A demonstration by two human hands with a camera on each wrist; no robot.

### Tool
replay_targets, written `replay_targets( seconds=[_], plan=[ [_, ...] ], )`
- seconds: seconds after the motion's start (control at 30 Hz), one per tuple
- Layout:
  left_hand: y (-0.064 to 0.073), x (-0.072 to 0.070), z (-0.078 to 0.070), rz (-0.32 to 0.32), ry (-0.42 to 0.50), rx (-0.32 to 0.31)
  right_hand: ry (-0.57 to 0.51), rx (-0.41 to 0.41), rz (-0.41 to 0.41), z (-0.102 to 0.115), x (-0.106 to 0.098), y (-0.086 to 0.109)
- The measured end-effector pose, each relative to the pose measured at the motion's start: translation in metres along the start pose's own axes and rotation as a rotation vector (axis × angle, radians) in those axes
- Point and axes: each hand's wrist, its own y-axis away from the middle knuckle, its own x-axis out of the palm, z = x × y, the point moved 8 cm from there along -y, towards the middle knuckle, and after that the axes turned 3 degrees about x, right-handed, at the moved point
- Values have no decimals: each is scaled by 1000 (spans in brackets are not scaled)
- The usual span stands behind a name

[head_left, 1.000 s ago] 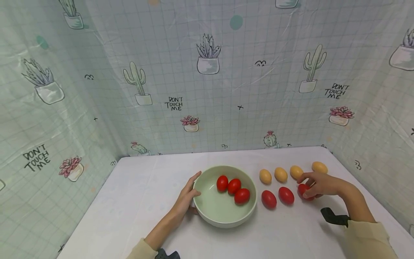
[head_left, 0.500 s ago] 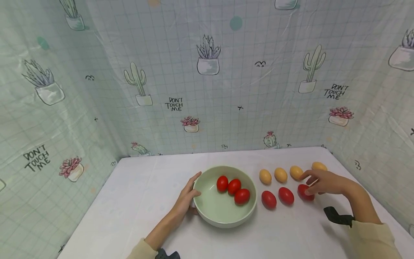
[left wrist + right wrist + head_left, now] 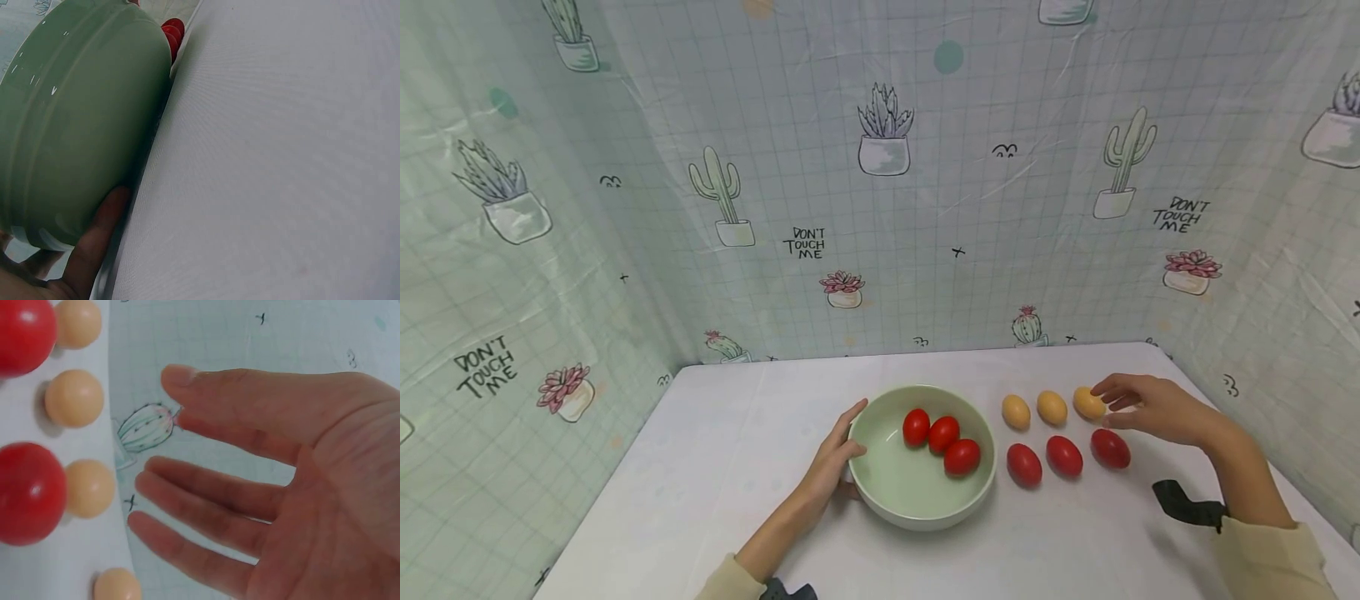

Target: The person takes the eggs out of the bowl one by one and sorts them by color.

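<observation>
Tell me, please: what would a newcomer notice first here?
Probably the pale green bowl on the white table, gripped by the left hand, with three red egg-shaped pieces inside. Next, right of the bowl, a red row and a yellow row of similar pieces, the right hand near them. Behind hangs a cactus-print sheet.

Three ovals (image 3: 943,434) lie in the bowl (image 3: 891,483), other ovals (image 3: 1064,457) to its right

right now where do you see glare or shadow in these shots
Head view: soft shadow on the table beside the right sleeve; left wrist view: white glints on the green bowl, dark shade along its base; right wrist view: pale shine on the red egg-shaped pieces.
</observation>
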Motion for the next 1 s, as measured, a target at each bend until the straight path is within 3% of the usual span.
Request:
replay_targets(
  seconds=[0.43, 0.6, 1.0],
  plan=[
    [1, -1, -1, -3, 2, -2, -11, -82, -62, 46, 2, -4],
    [0, -1, 0, -3, 4, -4, -24, -81, -46, 61, 8, -9],
    [-1, -1, 0, -4, 1, -10, -81, -207, 42, 107, 35, -30]
  ],
)
